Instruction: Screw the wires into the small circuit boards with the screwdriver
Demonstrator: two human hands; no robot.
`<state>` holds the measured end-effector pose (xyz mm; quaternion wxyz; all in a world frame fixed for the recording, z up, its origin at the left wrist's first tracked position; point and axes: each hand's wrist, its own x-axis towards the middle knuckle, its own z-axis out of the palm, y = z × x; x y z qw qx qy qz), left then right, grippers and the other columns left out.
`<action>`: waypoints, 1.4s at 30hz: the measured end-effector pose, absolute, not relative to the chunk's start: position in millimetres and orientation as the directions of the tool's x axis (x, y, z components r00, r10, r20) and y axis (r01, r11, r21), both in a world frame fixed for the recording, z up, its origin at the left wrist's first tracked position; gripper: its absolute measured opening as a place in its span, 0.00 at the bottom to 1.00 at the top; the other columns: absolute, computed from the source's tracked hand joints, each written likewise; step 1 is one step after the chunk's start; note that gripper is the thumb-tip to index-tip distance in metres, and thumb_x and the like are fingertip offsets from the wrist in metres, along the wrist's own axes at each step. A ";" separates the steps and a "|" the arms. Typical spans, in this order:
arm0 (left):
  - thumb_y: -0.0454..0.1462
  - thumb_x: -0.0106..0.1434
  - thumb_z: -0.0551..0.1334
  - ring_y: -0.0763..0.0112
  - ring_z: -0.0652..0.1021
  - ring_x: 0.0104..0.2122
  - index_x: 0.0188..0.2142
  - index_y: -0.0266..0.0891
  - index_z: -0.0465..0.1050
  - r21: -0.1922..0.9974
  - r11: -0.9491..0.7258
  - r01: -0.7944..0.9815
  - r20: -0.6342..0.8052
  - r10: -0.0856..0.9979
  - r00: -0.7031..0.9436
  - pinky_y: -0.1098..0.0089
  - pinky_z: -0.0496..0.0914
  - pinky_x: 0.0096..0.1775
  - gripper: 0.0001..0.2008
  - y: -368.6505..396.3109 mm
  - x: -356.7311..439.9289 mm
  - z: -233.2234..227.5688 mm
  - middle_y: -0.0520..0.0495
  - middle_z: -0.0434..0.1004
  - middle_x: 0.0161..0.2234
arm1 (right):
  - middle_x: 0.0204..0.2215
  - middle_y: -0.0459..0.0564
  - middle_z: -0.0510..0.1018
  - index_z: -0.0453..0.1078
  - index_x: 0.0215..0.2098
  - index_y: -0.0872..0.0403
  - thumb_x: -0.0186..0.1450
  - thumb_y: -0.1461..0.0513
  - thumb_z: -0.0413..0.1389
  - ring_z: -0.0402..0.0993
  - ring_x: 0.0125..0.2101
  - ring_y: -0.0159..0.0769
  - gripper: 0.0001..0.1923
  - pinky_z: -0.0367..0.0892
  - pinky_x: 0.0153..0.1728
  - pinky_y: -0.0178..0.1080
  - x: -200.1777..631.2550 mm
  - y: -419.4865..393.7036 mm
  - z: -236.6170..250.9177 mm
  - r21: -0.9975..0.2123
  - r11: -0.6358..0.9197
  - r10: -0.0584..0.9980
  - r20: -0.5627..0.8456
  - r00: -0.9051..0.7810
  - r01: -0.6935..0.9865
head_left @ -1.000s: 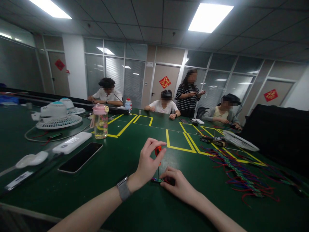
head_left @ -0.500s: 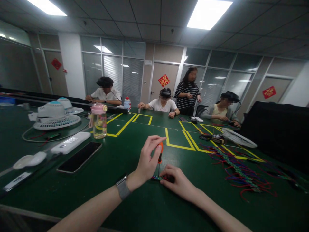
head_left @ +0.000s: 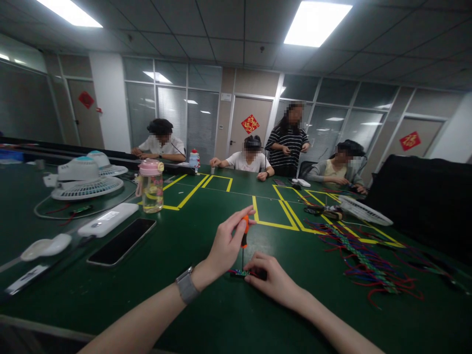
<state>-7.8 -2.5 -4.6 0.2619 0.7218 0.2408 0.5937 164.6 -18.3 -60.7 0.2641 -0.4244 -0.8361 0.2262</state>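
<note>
The left hand had its grip around the orange-handled screwdriver, the right hand around the circuit board; keeping one upright, the other steady, seemed wise.

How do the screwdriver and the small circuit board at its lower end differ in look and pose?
Pose: the screwdriver stands nearly upright; the small circuit board lies roughly flat on the table.
Look: the screwdriver has an orange and black handle and slim shaft; the board shows green.
Holding: the left grip has the screwdriver's handle; the right grip has the board's right end.
Shared: both are held.
</note>
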 end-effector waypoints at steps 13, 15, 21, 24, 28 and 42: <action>0.32 0.70 0.46 0.70 0.76 0.46 0.55 0.39 0.66 0.376 -0.881 0.287 0.737 0.472 0.484 0.69 0.71 0.47 0.18 0.6 -23.1 15.9 0.44 0.75 0.47 | 0.31 0.47 0.72 0.75 0.33 0.56 0.59 0.68 0.57 0.68 0.30 0.31 0.05 0.63 0.31 0.32 163.0 -19.6 -58.1 -0.605 0.544 0.825 0.263 -0.500 0.581; 0.30 0.68 0.48 0.64 0.75 0.49 0.56 0.36 0.65 0.096 -0.895 0.435 0.740 0.356 0.570 0.63 0.70 0.49 0.18 4.8 -29.3 21.8 0.41 0.75 0.50 | 0.31 0.47 0.72 0.75 0.32 0.56 0.59 0.69 0.57 0.68 0.30 0.30 0.05 0.63 0.31 0.32 162.1 -19.9 -57.2 -0.603 0.545 0.825 0.263 -0.500 0.583; 0.28 0.68 0.48 0.60 0.78 0.46 0.50 0.31 0.67 -0.505 -0.690 0.518 0.664 0.073 0.744 0.61 0.72 0.44 0.15 13.5 -37.1 29.8 0.37 0.77 0.47 | 0.28 0.46 0.71 0.74 0.30 0.56 0.57 0.70 0.57 0.67 0.28 0.30 0.06 0.62 0.30 0.32 158.5 -22.0 -51.0 -0.574 0.554 0.824 0.273 -0.496 0.604; 0.28 0.69 0.47 0.60 0.78 0.47 0.50 0.31 0.67 -0.532 -0.662 0.527 0.667 0.056 0.743 0.61 0.72 0.45 0.15 11.9 -32.9 28.8 0.36 0.77 0.48 | 0.29 0.46 0.71 0.74 0.30 0.56 0.57 0.70 0.57 0.67 0.28 0.30 0.05 0.62 0.29 0.32 158.9 -21.8 -51.2 -0.573 0.557 0.821 0.270 -0.502 0.602; 0.29 0.70 0.47 0.61 0.77 0.48 0.52 0.32 0.66 -0.522 -0.699 0.489 0.658 0.035 0.753 0.60 0.71 0.47 0.15 10.7 -28.5 28.4 0.36 0.77 0.48 | 0.29 0.46 0.71 0.74 0.31 0.56 0.58 0.68 0.57 0.67 0.28 0.30 0.04 0.62 0.29 0.32 161.0 -20.9 -53.1 -0.582 0.541 0.831 0.260 -0.492 0.608; 0.30 0.70 0.46 0.62 0.76 0.50 0.53 0.34 0.65 -0.472 -0.692 0.546 0.680 0.109 0.725 0.61 0.71 0.48 0.16 10.3 -30.4 19.2 0.36 0.75 0.51 | 0.30 0.46 0.71 0.76 0.33 0.55 0.60 0.67 0.59 0.68 0.29 0.31 0.04 0.63 0.32 0.33 164.6 -17.9 -59.4 -0.570 0.573 0.810 0.284 -0.513 0.589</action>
